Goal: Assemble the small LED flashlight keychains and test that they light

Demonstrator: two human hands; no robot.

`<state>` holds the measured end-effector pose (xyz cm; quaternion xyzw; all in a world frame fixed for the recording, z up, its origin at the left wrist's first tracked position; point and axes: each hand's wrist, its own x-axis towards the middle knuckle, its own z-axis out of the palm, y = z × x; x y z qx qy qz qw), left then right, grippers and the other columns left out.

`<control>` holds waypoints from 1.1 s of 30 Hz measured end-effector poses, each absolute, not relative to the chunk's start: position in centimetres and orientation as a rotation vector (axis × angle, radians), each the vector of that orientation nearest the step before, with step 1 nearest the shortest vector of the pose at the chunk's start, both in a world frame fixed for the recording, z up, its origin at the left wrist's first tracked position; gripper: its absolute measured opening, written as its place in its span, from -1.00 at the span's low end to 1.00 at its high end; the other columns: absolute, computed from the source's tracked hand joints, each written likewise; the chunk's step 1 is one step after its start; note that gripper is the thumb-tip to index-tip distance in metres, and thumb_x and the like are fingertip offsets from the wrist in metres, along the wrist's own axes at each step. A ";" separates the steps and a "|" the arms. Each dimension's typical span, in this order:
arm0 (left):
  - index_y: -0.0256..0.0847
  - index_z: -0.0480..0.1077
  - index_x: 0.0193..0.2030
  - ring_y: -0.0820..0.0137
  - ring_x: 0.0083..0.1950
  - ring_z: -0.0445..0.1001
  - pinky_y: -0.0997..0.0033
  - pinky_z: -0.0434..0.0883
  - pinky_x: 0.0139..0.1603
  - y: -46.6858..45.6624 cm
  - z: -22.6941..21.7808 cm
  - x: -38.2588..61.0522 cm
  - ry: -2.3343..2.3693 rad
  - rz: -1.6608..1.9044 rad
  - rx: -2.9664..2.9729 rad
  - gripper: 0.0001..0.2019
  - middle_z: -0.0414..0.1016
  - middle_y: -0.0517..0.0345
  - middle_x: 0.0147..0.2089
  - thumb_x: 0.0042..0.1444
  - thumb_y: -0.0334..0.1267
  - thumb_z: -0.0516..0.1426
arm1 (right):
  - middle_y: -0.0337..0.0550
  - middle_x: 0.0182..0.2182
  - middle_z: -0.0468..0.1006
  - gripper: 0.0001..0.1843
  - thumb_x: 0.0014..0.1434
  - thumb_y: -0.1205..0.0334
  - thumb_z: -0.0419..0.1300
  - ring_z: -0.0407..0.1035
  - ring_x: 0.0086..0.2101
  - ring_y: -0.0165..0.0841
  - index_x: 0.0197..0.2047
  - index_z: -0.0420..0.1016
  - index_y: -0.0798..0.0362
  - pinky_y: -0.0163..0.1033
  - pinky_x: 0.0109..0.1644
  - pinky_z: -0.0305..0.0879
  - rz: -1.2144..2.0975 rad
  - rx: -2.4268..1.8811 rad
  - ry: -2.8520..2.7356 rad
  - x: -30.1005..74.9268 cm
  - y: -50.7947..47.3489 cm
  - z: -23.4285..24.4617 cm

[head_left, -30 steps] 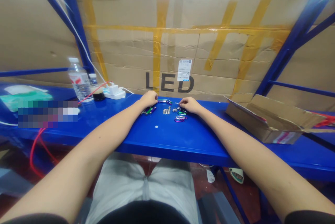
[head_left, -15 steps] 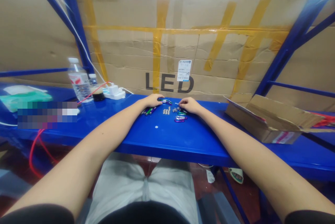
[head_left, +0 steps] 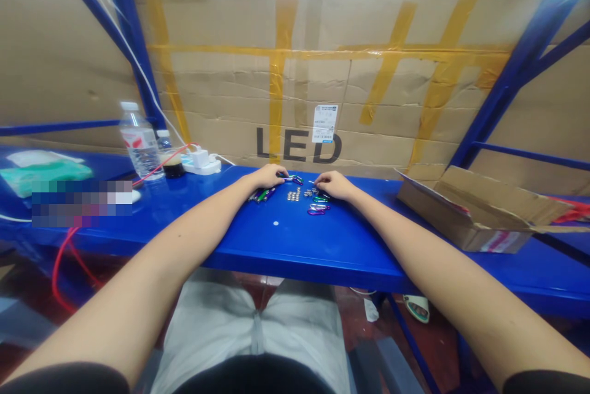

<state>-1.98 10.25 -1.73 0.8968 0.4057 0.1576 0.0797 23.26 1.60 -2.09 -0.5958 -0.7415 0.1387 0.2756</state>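
Both arms reach far forward over the blue metal shelf. My left hand lies curled at the back of the shelf, its fingertips pinched on a small metallic keychain piece. Several small coloured tubes lie just under that hand. My right hand is curled over a heap of small silver parts and coloured carabiner clips; what its fingers grip is too small to name. A cluster of silver button cells lies between the hands.
A taped cardboard sheet marked LED stands behind the shelf. An open cardboard box sits at right. A water bottle, a small dark jar and a white power strip with a red cable stand at left. Blue rack posts flank both sides.
My left hand has shifted slightly right and closed onto the keychain piece. The right hand and the parts on the shelf have hardly moved.
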 end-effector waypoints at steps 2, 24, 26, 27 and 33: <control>-0.13 0.52 0.09 0.19 0.20 0.48 0.23 0.35 0.25 10.4 -1.8 -2.0 1.212 0.489 2.675 -0.67 0.54 0.03 0.18 0.19 -0.24 0.15 | -0.03 -0.12 0.69 -0.79 0.23 0.43 0.18 0.55 -0.14 -0.28 -0.16 0.65 0.15 -0.31 -0.04 0.39 0.373 -1.604 -1.991 23.3 1.6 -2.0; -0.24 0.52 -0.01 0.27 0.04 0.54 0.33 0.44 0.10 10.5 -0.9 -3.0 1.164 0.650 2.570 -0.66 0.61 0.00 0.03 0.04 -0.29 0.18 | -0.02 -0.10 0.69 -0.79 0.24 0.41 0.18 0.55 -0.11 -0.27 -0.14 0.65 0.15 -0.29 0.00 0.40 0.384 -1.609 -1.992 23.2 1.4 -1.9; -0.21 0.55 -0.08 0.28 -0.06 0.56 0.37 0.46 -0.02 9.6 0.5 -3.5 1.148 0.541 2.619 -0.69 0.64 0.04 -0.05 0.00 -0.32 0.17 | -0.02 -0.09 0.68 -0.79 0.24 0.41 0.18 0.55 -0.11 -0.28 -0.14 0.65 0.15 -0.29 0.01 0.40 0.380 -1.606 -1.999 23.3 1.3 -1.9; -0.20 0.57 -0.12 0.29 -0.10 0.56 0.40 0.45 -0.08 9.1 1.3 -3.8 1.119 0.435 2.647 -0.71 0.65 0.05 -0.10 -0.02 -0.32 0.17 | -0.02 -0.09 0.68 -0.78 0.23 0.41 0.19 0.56 -0.11 -0.28 -0.13 0.65 0.15 -0.30 0.01 0.40 0.378 -1.605 -2.001 23.3 1.4 -1.9; -0.05 0.51 0.10 0.27 -0.11 0.56 0.43 0.44 -0.08 5.4 4.8 -3.9 1.092 -0.132 2.656 -0.38 0.63 0.14 -0.02 -0.21 -0.08 0.36 | -0.01 -0.12 0.69 -0.77 0.22 0.39 0.18 0.56 -0.14 -0.29 -0.11 0.65 0.15 -0.29 0.00 0.41 0.404 -1.584 -2.003 23.7 1.7 -2.3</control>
